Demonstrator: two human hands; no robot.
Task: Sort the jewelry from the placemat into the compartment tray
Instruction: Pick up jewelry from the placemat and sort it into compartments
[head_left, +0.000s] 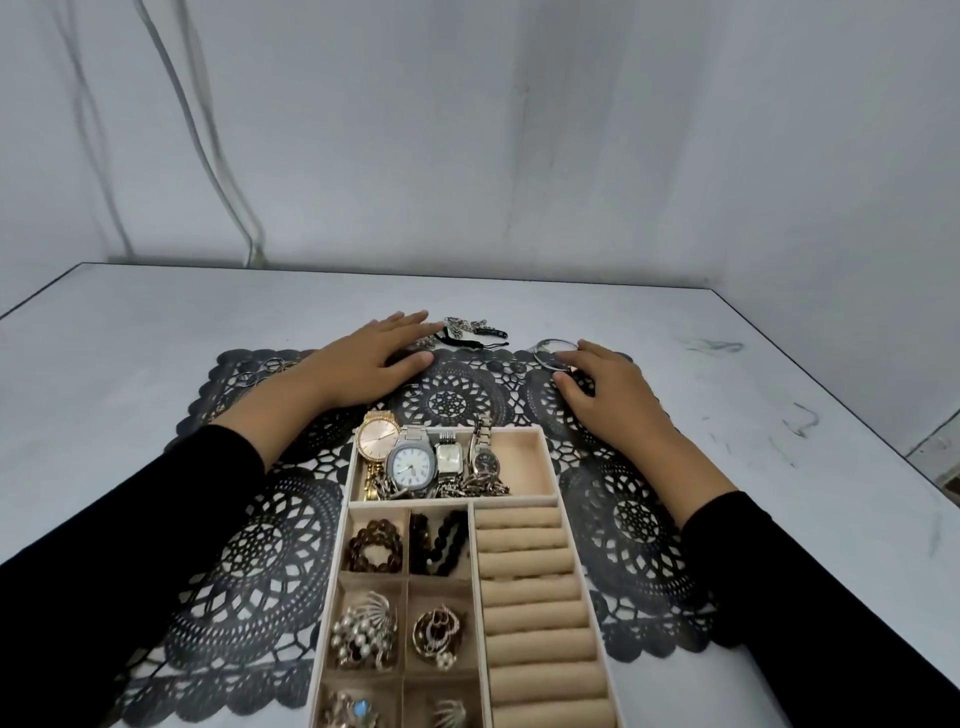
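A beige compartment tray (549, 467) lies on a black lace placemat (260, 545). Its far compartment holds several watches (413, 462); small compartments on the left hold bead bracelets (375, 545) and brooches (363, 631); the ring rolls (530, 597) on the right are bare. My left hand (371, 364) rests flat on the mat's far edge, fingers straight, fingertips next to a chain with a black cord (470, 330). My right hand (602, 389) rests on the mat with fingertips touching a silver bangle (553, 353). Silver hoops (265, 371) lie at the mat's far left.
The placemat sits on a white table (130, 332) against a grey wall. Cables (228, 197) hang down the wall at the back left. Dark scuff marks (800, 418) show on the table's right side, near its right edge.
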